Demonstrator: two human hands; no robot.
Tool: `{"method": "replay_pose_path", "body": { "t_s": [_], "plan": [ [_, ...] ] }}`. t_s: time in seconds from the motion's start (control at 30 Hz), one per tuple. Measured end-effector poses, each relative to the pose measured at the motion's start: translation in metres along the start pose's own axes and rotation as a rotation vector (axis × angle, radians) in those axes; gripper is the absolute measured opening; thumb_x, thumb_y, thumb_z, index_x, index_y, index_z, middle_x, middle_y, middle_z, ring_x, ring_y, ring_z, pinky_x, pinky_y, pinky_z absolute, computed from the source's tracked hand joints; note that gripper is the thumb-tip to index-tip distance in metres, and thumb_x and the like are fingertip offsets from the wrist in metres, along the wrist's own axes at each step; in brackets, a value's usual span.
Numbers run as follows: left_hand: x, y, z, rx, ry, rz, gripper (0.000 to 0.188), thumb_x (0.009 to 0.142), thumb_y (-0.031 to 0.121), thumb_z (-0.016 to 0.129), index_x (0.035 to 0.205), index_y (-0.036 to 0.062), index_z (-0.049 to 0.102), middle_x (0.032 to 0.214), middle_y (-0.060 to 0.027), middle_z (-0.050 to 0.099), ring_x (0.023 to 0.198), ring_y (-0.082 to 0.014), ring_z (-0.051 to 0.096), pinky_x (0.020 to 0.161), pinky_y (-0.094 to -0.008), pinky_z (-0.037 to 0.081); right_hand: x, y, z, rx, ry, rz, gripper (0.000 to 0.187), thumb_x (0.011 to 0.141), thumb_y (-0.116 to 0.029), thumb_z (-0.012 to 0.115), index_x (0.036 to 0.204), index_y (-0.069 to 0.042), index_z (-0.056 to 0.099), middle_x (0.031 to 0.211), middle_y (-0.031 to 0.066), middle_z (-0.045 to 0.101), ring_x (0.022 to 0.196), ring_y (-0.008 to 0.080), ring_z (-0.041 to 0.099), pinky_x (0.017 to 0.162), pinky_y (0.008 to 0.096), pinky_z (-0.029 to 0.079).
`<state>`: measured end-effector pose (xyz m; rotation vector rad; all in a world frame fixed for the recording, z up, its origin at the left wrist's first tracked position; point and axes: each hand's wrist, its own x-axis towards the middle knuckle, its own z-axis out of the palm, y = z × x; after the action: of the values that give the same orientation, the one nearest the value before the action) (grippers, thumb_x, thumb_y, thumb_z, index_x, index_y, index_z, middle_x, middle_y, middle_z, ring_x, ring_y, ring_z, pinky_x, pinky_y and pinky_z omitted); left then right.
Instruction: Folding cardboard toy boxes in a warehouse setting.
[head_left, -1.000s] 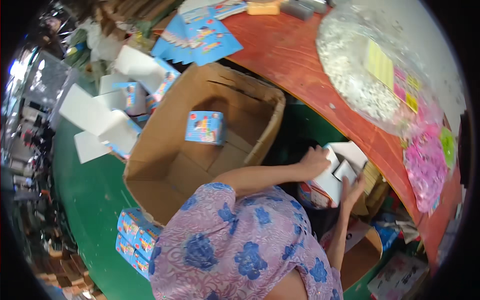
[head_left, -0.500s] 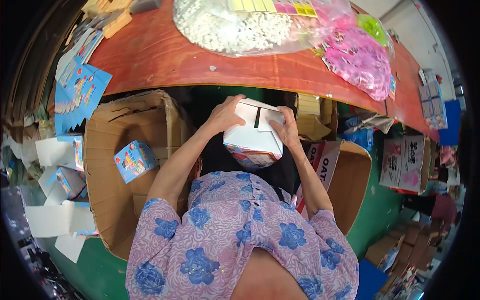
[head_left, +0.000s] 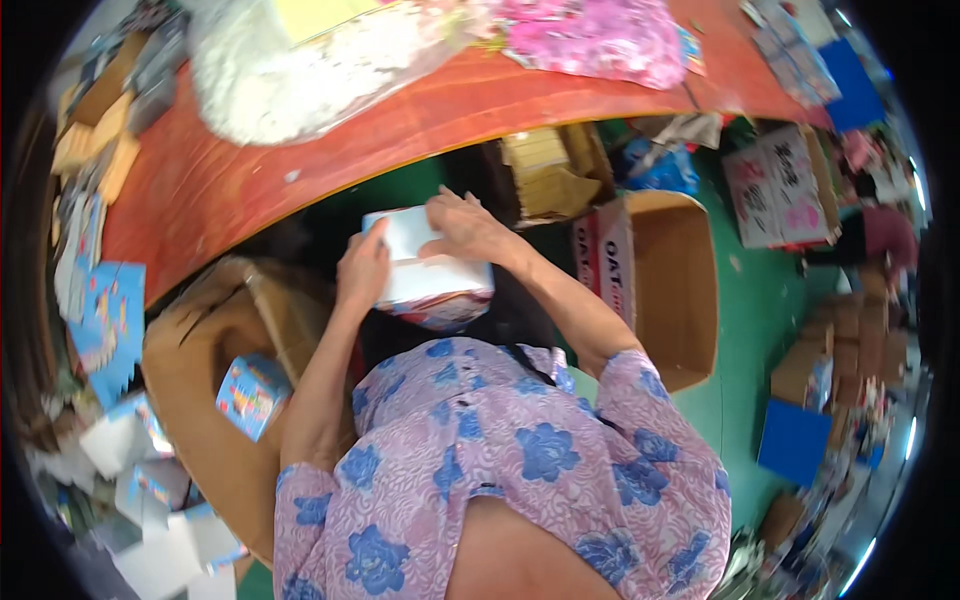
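A small cardboard carton (head_left: 432, 284) with white end flaps and colourful printed sides sits above my lap. My left hand (head_left: 363, 268) grips its left side, thumb up by the top edge. Across the right part of the white top lies my right hand (head_left: 466, 230), its fingers at the far edge and its thumb pressing on a flap. The flaps lie nearly flat, with a thin seam between them. To the left, a large open brown carton (head_left: 205, 335) holds a blue printed box (head_left: 252, 396).
A red table (head_left: 400, 108) bears a bag of white pieces (head_left: 290, 85) and a pink bag (head_left: 600, 40). Under and beside it stand a carton of yellow pieces (head_left: 545, 165) and an open carton (head_left: 672, 290). Unfolded white-and-blue boxes (head_left: 160, 560) lie at left.
The dark gap between the carton's flaps no longer shows; they lie flatter. My right hand has moved over the top. The view has turned, and the carton appears further left.
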<state>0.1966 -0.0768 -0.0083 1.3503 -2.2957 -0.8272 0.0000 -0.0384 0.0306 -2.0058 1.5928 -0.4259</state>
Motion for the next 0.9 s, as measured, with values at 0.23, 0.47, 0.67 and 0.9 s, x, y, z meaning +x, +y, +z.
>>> {"method": "replay_pose_path", "body": {
  "t_s": [0.23,0.47,0.67,0.9],
  "plan": [
    [-0.007,0.007,0.000,-0.162,-0.091,-0.205,0.044,0.075,0.018,0.050,0.118,0.0135,0.043,0.101,-0.0183,0.051,0.095,-0.0321,0.050,0.083,-0.0352,0.038,0.002,0.008,0.018,-0.088,0.078,-0.045,0.062,0.062,-0.030,0.067,0.114,-0.006,0.043,0.108,0.0188,0.046,0.105,0.0334,0.042,0.087,0.0493,0.029],
    [-0.011,-0.015,0.006,-0.902,-0.140,-0.658,0.069,0.071,0.019,0.063,0.125,-0.0016,0.025,0.108,-0.0159,0.050,0.098,-0.0231,0.051,0.081,-0.0328,0.042,0.001,-0.005,0.011,-0.180,-0.051,-0.037,0.071,0.061,-0.029,0.068,0.120,-0.005,0.036,0.111,0.0216,0.042,0.105,0.0354,0.038,0.088,0.0452,0.027],
    [-0.011,-0.021,0.001,-1.445,-0.409,-0.643,0.075,0.063,0.012,0.070,0.124,-0.0011,0.028,0.108,-0.0146,0.049,0.094,-0.0217,0.052,0.082,-0.0334,0.044,0.006,-0.007,0.012,-0.192,-0.017,-0.003,0.074,0.056,-0.026,0.070,0.119,-0.004,0.037,0.106,0.0200,0.044,0.102,0.0336,0.040,0.088,0.0432,0.029],
    [-0.011,-0.016,-0.006,-1.508,-0.504,-0.581,0.070,0.063,0.006,0.067,0.122,-0.0002,0.031,0.108,-0.0123,0.049,0.095,-0.0214,0.052,0.084,-0.0340,0.043,0.008,-0.009,0.009,-0.197,-0.019,0.055,0.080,0.052,-0.026,0.072,0.119,-0.003,0.036,0.104,0.0172,0.044,0.102,0.0316,0.041,0.088,0.0421,0.030]
  ]
}}
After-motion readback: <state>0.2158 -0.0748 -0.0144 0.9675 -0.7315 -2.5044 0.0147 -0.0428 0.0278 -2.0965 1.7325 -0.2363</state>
